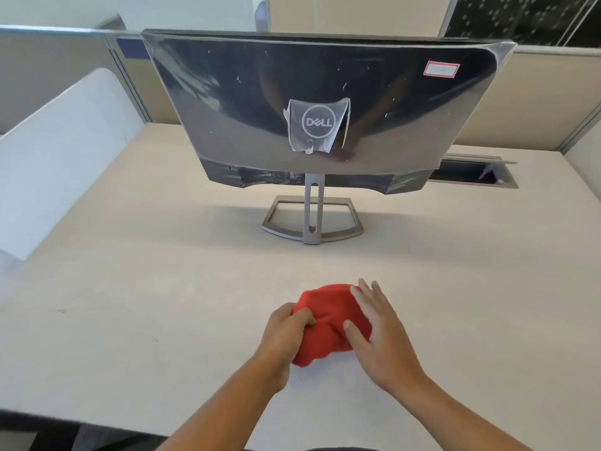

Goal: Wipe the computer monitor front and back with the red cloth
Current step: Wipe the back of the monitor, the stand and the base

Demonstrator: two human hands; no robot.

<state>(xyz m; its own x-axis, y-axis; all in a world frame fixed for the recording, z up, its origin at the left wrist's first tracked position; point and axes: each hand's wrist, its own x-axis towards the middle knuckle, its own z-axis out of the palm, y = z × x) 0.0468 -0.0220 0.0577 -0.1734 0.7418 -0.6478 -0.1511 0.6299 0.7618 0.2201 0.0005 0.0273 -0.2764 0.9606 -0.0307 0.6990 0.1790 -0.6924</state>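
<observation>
The monitor stands on the desk with its glossy black back toward me, a round logo at its middle and loose protective film peeling around it. Its grey stand rests on the desktop. The screen side is hidden. Near me on the desk lies the bunched red cloth. My left hand grips the cloth's left side with curled fingers. On the cloth's right side my right hand lies with fingers straight and the thumb pressed into the fabric.
The pale desk is bounded by a white side panel on the left and beige partitions behind. A cable slot with a raised lid sits right of the monitor. A red-bordered sticker is on the monitor's upper right.
</observation>
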